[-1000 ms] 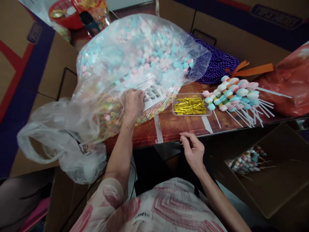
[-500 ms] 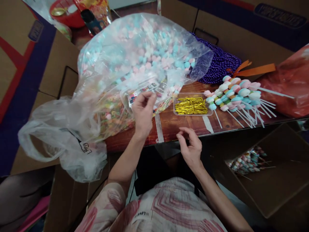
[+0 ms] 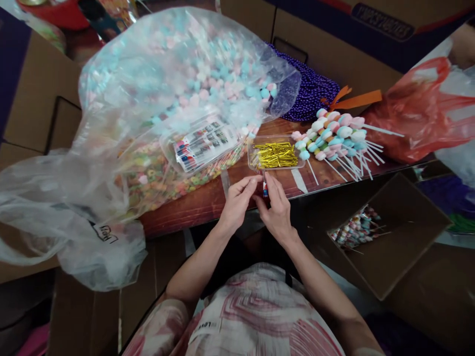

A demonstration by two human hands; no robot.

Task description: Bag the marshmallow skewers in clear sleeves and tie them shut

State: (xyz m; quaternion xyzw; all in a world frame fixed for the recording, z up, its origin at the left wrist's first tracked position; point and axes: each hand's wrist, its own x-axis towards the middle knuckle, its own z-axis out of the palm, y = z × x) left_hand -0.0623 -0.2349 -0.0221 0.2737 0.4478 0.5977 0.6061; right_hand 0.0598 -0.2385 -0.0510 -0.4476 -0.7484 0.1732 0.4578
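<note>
My left hand and my right hand meet at the table's front edge. Between them is a small printed plastic bag, showing white, red and blue. My right fingers are closed around it, and my left thumb and fingertips pinch at its upper end, which is partly hidden. Beyond my hands, a clear tray holds gold twist ties. Left of it, a stack of similar printed bags lies in another clear tray. Candy skewers on white sticks are piled to the right.
A big clear bag of pastel candies fills the back left, beside a bag of ring-shaped candies. Purple beads and a red plastic bag lie farther right. Below, an open carton holds wrapped skewers.
My left hand has come right and down from the stack of printed bags to join my right hand. A small printed bag now shows between them. The view has shifted rightward.
</note>
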